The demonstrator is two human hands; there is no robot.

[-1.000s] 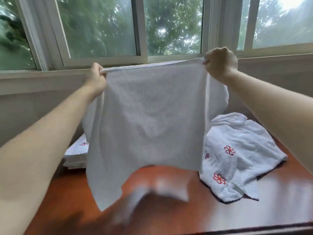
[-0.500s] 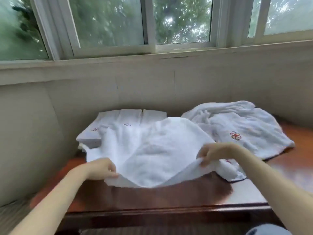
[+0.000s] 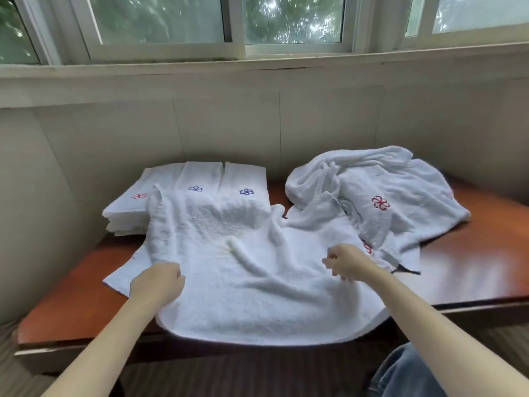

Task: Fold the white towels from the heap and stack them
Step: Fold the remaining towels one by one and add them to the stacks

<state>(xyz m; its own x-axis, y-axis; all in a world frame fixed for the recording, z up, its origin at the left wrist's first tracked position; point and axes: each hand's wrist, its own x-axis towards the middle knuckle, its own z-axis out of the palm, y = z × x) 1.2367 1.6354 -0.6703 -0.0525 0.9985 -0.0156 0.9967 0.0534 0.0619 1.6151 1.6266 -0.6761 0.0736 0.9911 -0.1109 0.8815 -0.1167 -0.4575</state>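
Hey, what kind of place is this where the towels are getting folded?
Probably a hotel or guesthouse room, not certain: a stack of folded white towels with matching embroidered flowers, an unfolded heap beside it, and a polished wooden table below sliding windows.

My only camera rides on my head, wide-angle, facing forward and tilted down. It looks from close above at the table (image 3: 472, 267) and the spread towel (image 3: 257, 296), with the wall (image 3: 229, 124) and window (image 3: 160, 21) beyond, at the top.
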